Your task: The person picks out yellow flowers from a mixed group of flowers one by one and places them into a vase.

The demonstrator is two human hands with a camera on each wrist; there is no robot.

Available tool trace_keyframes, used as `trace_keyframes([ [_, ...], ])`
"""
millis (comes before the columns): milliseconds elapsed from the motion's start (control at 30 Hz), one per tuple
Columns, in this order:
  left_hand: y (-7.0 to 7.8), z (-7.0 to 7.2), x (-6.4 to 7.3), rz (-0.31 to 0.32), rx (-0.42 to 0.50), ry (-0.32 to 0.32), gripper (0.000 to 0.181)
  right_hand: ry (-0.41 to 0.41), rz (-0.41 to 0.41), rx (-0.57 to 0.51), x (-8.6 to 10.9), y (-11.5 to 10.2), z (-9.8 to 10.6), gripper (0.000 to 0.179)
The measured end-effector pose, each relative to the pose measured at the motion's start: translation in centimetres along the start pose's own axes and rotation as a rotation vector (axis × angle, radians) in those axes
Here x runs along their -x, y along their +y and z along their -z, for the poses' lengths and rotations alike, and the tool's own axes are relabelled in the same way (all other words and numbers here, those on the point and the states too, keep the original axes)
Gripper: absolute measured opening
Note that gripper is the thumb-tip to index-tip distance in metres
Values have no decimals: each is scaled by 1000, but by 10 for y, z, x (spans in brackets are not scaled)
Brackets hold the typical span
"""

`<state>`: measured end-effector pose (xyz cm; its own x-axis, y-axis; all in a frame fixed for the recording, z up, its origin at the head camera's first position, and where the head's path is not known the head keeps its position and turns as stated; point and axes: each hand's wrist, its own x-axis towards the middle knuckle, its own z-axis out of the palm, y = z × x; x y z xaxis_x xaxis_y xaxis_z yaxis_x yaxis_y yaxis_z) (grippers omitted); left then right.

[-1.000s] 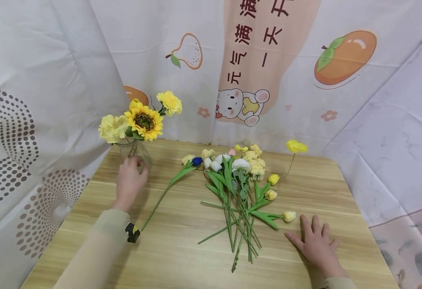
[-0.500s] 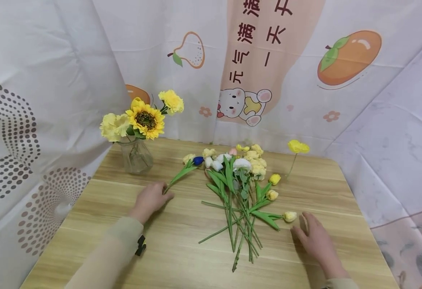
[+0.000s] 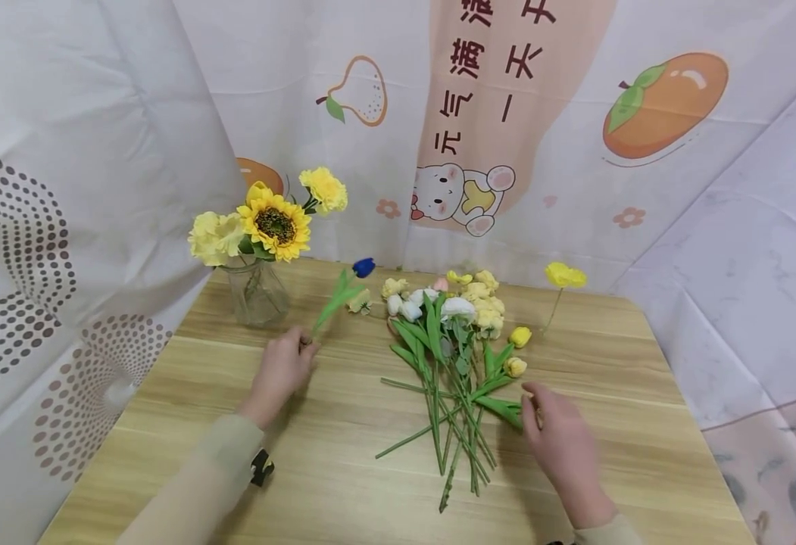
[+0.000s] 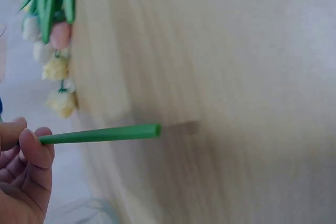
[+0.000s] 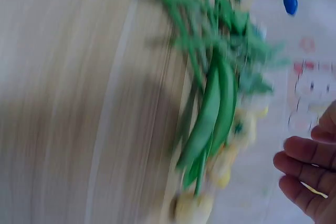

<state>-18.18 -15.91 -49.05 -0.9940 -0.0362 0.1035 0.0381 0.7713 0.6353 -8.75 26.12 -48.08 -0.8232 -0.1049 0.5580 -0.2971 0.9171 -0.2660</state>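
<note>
Wood table [image 3: 343, 492] is carrying everything. Left sleeve [image 3: 186, 492] is angling in from the near left, forearm pointing toward mid-table. Right sleeve [image 3: 607, 531] is showing only its cuff at the near edge, hand angling up and left from it. Flower pile [image 3: 430, 341] is lying mid-table, most blooms facing the far side, stems pointing nearer the person. Glass vase [image 3: 259, 294] is standing upright far left, holding sunflower [image 3: 275, 227] and other yellow blooms. Right hand [image 3: 561, 439] is hovering by the pile's right side, fingers loosely extended, slightly bent, gripping nothing visible; can't tell about leaf contact. Left hand [image 3: 283, 371] is pinching blue tulip [image 3: 334, 304] by the stem, thumb against fingers. Tulip is sitting between vase and pile, bloom tilting up and away, stem [image 4: 105, 134] end sticking out past the grip.
</note>
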Motion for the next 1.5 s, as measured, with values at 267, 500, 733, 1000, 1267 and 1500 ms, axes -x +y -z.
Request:
trace_keyframes([
  [267, -20, 12, -3, 56, -10, 123, 20, -168, 113, -56, 0, -45, -29, 18],
  [500, -39, 10, -5, 134, -63, 45, 18, -259, 15, 32, 0, -50, -50, 15],
  [733, -43, 9, -5, 180, -142, -25, 34, -332, -29, 50, 2, -40, -60, 19],
  [1000, -7, 2, 3, 56, -182, -69, 40, -250, -4, 19, 0, -47, -58, 24],
  [1267, 30, -37, 18, -35, -34, -251, 26, -246, 35, -147, -4, -81, -61, 15],
  [1500, 40, -58, 22, -29, 32, -338, 29, -404, 152, -205, 1, -103, -72, 7],
])
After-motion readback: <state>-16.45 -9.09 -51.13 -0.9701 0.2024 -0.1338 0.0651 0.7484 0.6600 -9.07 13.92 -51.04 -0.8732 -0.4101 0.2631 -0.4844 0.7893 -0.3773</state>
